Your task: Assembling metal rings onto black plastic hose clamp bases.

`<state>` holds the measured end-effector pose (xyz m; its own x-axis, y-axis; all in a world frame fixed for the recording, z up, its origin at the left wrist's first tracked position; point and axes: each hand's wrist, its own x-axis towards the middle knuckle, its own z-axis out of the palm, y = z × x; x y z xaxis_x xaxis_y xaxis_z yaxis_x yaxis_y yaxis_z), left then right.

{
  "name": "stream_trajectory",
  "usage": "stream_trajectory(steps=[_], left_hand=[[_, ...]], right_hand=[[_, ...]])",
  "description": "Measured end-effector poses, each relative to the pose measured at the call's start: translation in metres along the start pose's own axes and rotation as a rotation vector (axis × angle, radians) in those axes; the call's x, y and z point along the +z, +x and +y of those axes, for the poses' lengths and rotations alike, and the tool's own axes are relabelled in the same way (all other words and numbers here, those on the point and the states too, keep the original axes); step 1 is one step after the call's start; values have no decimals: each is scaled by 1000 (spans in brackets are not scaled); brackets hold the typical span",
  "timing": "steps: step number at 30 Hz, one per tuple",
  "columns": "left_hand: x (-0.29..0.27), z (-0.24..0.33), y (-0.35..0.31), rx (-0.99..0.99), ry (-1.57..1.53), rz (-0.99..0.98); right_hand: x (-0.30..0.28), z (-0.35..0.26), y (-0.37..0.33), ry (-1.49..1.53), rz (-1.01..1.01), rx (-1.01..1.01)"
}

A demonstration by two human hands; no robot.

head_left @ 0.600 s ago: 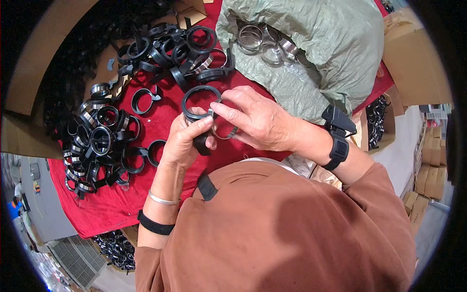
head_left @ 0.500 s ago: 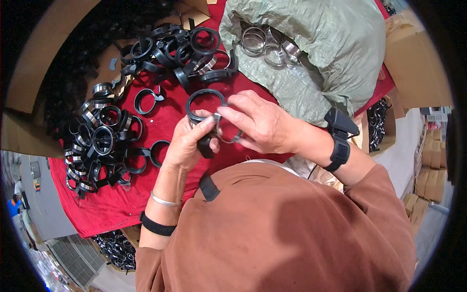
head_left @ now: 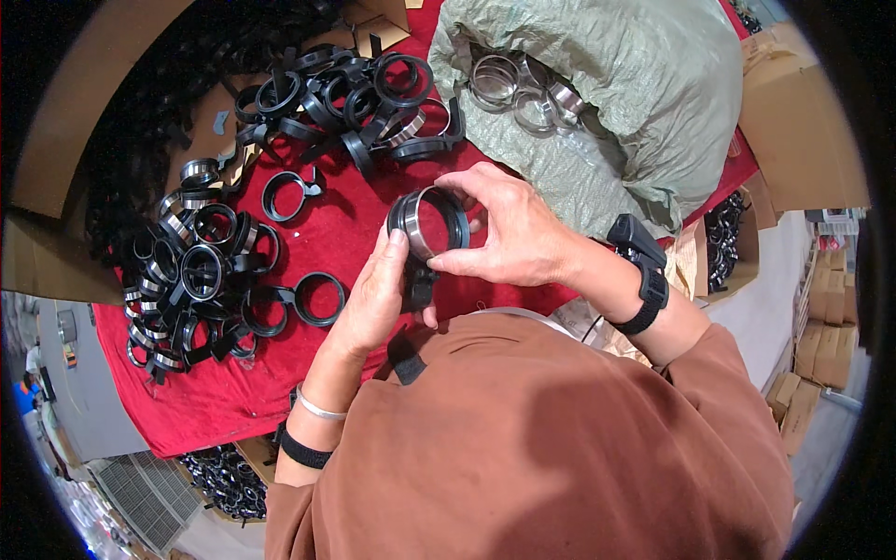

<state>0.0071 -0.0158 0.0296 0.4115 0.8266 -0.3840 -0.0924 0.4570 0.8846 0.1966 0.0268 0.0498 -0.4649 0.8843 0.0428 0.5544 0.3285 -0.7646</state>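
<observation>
- While tan cardboard boxes are stacking up at my far right, a big flat carton is lying behind the sack.
- Red cloth is showing bare patches between the ring piles and my body.
- Green woven sack is gaping open, holding silver metal rings.
- I am holding a black ring with a metal liner above the cloth: my left hand is gripping its stem, my right hand is pinching its rim.
</observation>
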Motion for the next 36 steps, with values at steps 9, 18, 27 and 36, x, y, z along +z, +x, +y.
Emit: stream_trajectory(steps=[9, 18, 27, 36], left_hand=[[10, 4, -5, 93, 190, 121], [5, -8, -25, -4, -78, 56], [-68, -79, -57, -74, 889, 507], [-126, -77, -53, 253, 980, 793]], right_hand=[[13, -5, 0, -22, 60, -70], [65, 2, 8, 347, 183, 462], [121, -23, 71, -202, 137, -488], [137, -8, 134, -988, -138, -388]])
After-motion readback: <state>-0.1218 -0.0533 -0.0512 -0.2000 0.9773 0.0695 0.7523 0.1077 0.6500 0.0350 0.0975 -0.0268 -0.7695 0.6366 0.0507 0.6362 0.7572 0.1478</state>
